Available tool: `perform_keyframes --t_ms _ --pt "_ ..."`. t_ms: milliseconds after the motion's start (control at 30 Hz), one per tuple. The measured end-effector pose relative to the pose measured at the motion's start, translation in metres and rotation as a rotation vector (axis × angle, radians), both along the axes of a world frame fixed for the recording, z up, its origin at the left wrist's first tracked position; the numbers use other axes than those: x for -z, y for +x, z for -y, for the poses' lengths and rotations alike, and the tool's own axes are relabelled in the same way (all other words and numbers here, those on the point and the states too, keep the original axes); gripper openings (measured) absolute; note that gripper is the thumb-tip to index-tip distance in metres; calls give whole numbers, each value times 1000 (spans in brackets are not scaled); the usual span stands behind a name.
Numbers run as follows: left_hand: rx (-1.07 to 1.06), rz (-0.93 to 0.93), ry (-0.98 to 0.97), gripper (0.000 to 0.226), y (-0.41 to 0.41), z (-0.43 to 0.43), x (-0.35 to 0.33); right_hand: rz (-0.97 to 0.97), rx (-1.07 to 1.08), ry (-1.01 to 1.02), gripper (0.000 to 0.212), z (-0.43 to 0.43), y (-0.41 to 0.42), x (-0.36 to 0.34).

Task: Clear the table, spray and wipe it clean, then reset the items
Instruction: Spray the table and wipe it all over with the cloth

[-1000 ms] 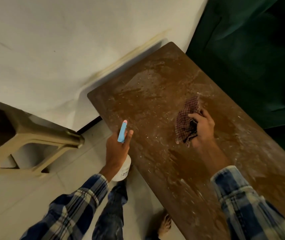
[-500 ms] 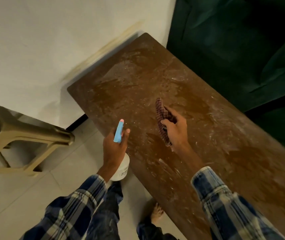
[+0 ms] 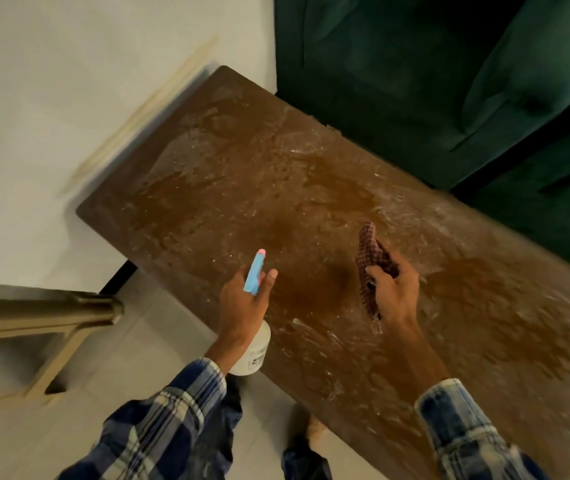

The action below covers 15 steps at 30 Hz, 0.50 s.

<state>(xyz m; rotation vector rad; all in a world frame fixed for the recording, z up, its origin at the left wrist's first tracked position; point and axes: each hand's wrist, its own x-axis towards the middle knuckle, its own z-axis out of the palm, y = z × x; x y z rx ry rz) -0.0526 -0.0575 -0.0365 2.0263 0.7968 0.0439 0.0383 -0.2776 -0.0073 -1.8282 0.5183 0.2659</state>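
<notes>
We see both hands at work over the wet, streaked brown wooden table (image 3: 242,188).
The left hand (image 3: 242,306) grips a white spray bottle with a blue nozzle (image 3: 255,273) at the table's near edge, and we cannot read its label. The right hand (image 3: 396,296) clutches a crumpled red checked cloth (image 3: 370,258) mid-table, half hidden in the palm. The tabletop is cut off at the right. A dark green velvet sofa (image 3: 415,81) sits just beside the far edge.

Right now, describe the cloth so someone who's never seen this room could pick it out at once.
Find the long brown table beside the green sofa. Over its wet middle, the right hand grips a bunched cloth. It is the only dark red checked fabric there; the left hand holds a blue-topped spray bottle instead.
</notes>
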Motion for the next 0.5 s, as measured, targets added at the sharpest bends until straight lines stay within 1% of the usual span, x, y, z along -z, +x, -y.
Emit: perform_keyframes --t_ms 100,200,233,300,333,433,500 --pt "-23 -3 -15 45 8 -16 0 -14 -4 9 51 -22 5 8" --pt "-35 22 -47 45 19 -43 -3 18 4 -48 52 -56 21 17" --pt "-34 46 -56 40 23 -53 -4 40 11 -86 53 -70 28 20" --pt "-53 87 -59 20 32 -74 -7 88 26 -142 56 -99 42 30" --pt "-73 99 -63 14 35 -84 -8 98 13 -178 58 -114 49 36" --pt "-140 155 -29 21 45 -121 -7 65 -128 -316 59 -172 72 60" --pt "-147 240 18 26 48 -151 -2 47 -336 -439 58 -221 83 79"
